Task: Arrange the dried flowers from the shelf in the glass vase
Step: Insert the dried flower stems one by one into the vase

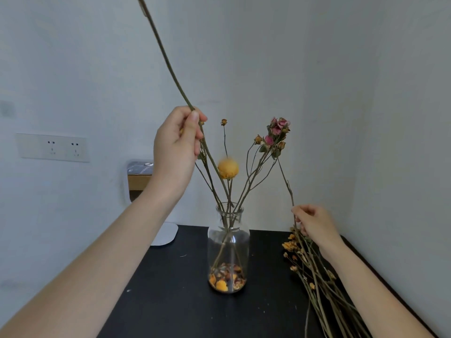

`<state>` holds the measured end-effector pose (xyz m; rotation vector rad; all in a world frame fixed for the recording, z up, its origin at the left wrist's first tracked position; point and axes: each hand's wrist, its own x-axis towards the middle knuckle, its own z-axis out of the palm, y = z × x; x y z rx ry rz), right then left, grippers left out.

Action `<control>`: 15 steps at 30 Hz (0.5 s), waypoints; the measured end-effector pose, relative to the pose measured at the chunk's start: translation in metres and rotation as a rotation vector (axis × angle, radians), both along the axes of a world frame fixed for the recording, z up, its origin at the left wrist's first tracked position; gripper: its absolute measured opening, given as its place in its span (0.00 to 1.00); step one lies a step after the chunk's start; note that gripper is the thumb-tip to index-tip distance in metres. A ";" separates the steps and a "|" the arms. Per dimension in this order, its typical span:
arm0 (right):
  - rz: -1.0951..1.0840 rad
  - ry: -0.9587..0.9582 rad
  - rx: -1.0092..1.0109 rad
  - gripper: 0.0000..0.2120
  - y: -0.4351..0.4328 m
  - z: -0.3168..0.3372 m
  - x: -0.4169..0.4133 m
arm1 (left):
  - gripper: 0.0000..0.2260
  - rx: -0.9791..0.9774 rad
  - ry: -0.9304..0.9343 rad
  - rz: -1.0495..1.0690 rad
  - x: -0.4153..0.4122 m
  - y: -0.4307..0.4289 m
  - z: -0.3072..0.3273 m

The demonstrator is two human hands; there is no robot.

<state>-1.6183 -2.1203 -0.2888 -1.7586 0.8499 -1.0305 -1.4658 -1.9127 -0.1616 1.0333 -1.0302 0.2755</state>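
**Q:** Where is the glass vase (228,247)?
**A:** It stands upright on the black table (170,289), between the 2 hands. Loose dried petals (227,279) cover its bottom. Several stems stand in its neck, with pink roses (278,128) above and right of it and a blurred yellow ball flower (228,169) directly above it.

**Q:** What is the state of the left hand (177,145)?
**A:** It is raised above and left of the vase. Thumb and fingers pinch 1 long stem (166,59), which slants from high above-left down toward the vase neck. Whether its lower end sits inside cannot be told.

**Q:** What is the state of the right hand (314,225)?
**A:** It is right of the vase, near neck height. The fingertips pinch 1 thin stem (288,185), which rises toward the roses.

**Q:** Where are the remaining flowers?
**A:** A bundle (314,276) lies flat on the table, right of the vase and beneath the right wrist.
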 end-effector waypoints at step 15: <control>-0.015 0.007 -0.005 0.03 0.001 -0.002 -0.002 | 0.09 0.302 -0.330 0.269 -0.012 -0.050 -0.024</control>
